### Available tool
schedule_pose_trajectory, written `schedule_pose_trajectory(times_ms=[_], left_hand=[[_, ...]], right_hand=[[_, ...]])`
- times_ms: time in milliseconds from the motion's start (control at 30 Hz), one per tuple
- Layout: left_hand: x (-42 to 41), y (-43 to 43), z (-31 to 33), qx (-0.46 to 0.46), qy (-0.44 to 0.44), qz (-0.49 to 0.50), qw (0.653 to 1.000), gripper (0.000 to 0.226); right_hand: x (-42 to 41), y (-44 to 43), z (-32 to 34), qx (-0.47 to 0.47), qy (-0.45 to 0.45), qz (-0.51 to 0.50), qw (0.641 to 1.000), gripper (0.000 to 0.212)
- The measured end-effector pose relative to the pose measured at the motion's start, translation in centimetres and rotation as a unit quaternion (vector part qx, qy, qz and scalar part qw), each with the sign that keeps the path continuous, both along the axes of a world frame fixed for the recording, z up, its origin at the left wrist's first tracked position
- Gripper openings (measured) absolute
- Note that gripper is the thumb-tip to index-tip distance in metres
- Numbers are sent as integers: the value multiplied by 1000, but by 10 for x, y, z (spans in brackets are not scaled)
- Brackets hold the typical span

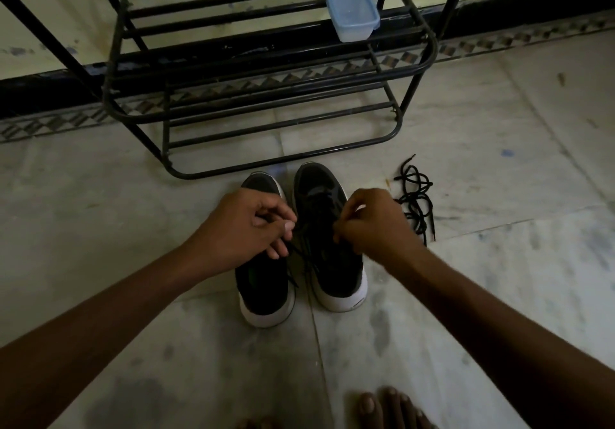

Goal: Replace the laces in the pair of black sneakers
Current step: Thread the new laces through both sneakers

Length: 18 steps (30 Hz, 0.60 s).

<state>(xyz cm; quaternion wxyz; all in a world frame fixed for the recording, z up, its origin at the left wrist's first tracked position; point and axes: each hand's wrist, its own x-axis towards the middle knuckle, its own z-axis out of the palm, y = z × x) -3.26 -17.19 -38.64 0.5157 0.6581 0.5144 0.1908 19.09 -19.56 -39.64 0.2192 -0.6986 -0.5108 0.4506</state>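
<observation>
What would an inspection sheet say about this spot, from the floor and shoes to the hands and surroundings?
Surface: pale stone floor, smudged with dark marks.
Job's things: left sneaker and right sneaker, black with white soles, side by side, toes toward the shoe rack; held lace runs between the hands; loose laces lie tangled on the floor right of the shoes.
Clutter: plastic container with a blue lid on the shoe rack.
Grippers: left hand pinches the held lace; right hand pinches it over the right sneaker.
Cables: nothing seen.
Surroundings: pale wall with dark skirting behind the rack; bare toes at the bottom edge.
</observation>
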Motion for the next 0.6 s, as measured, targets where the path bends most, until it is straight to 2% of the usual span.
schedule_pose_trajectory(times_ms=[167, 333, 500, 600], left_hand=[[9, -10, -10, -8, 21, -87, 996, 16], [24, -25, -23, 21, 52, -121, 991, 17], [34, -35, -24, 85, 60, -171, 980, 23], [35, -35, -19, 118, 43, -150, 981, 20]], right_hand=[[28, 16, 26, 57, 120, -42, 990, 11], [36, 26, 43, 111, 155, -63, 980, 14], [32, 27, 53, 120, 198, 38, 972, 14], [26, 27, 58, 108, 203, 106, 967, 10]])
